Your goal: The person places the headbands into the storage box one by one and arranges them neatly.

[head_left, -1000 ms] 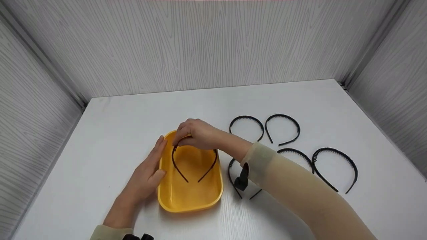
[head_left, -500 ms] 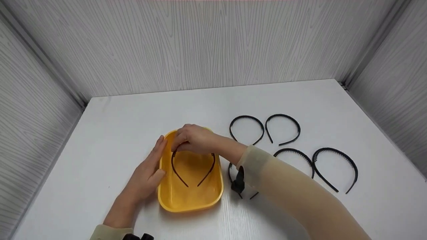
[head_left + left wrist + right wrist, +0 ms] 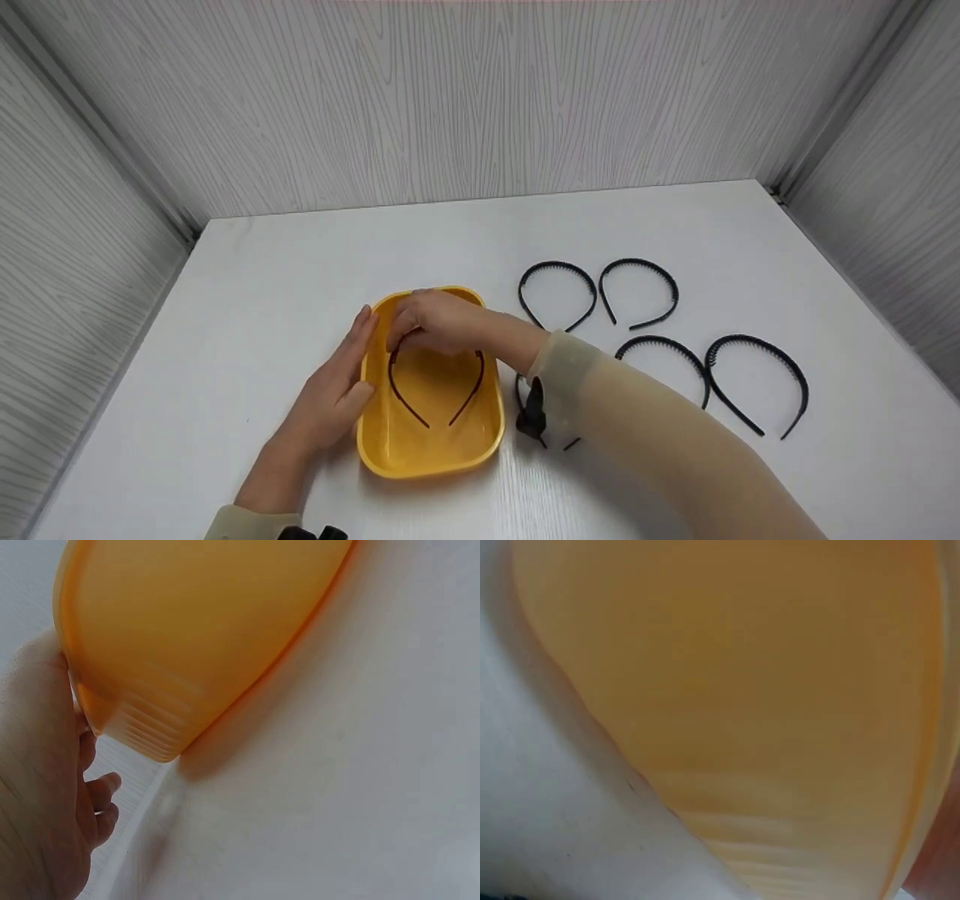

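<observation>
In the head view, a yellow plastic tub stands on the white table. My left hand rests against the tub's left side, its fingers extended along the rim. The left wrist view shows this hand beside the tub's outer wall. My right hand reaches in over the far right rim and pinches a black toothed headband at its curved top, which the hand partly hides. The headband's two ends point toward me, low inside the tub. In the right wrist view the tub's wall takes up most of the frame.
Right of the tub, several more black headbands lie on the table, one at the far right and two at the back, including this headband. The right forearm covers part of two others. Grey wood-grain panels enclose the table.
My right hand has moved down and slightly toward me with the headband, deeper into the tub. The left hand stays at the tub's side.
</observation>
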A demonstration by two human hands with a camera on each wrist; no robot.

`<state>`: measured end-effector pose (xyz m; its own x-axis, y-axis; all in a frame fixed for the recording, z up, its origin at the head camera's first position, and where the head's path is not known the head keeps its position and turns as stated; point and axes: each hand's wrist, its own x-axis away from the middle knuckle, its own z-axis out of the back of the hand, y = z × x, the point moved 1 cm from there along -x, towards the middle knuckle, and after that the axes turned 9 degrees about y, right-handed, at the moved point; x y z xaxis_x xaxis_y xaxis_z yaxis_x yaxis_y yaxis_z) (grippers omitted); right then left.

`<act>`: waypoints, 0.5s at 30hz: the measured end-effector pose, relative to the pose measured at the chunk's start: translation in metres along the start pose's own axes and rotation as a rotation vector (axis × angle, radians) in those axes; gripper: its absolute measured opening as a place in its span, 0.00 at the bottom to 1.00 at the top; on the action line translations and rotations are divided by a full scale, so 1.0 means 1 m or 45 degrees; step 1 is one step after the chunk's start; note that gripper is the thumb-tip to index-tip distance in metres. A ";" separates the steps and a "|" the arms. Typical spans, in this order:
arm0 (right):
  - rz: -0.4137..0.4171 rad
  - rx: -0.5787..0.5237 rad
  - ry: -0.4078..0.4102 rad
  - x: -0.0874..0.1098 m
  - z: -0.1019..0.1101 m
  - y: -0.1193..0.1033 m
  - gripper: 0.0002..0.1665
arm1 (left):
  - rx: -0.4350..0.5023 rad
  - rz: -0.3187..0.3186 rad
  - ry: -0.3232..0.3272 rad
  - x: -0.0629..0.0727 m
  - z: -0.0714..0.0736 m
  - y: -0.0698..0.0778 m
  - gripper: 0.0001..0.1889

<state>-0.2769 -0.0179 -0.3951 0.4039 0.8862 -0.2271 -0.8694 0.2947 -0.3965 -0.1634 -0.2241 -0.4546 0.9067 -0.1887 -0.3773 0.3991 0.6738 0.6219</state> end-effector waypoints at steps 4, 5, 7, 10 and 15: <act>-0.027 -0.012 -0.034 -0.001 -0.003 0.002 0.13 | 0.008 0.000 0.002 0.000 0.000 0.001 0.46; -0.033 -0.011 -0.042 -0.001 -0.004 0.002 0.13 | 0.013 0.002 0.001 0.000 0.000 0.001 0.46; -0.035 -0.012 -0.053 -0.001 -0.005 0.003 0.13 | 0.018 0.004 -0.002 0.000 0.000 0.001 0.46; -0.047 0.002 -0.068 -0.001 -0.007 0.003 0.13 | 0.025 -0.001 -0.003 0.000 0.001 0.001 0.46; -0.066 0.024 -0.085 -0.002 -0.008 0.002 0.13 | 0.032 -0.017 0.008 -0.001 0.001 0.000 0.46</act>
<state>-0.2771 -0.0222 -0.4027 0.4295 0.8911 -0.1466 -0.8532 0.3471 -0.3894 -0.1638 -0.2242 -0.4535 0.9004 -0.1927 -0.3899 0.4143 0.6532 0.6338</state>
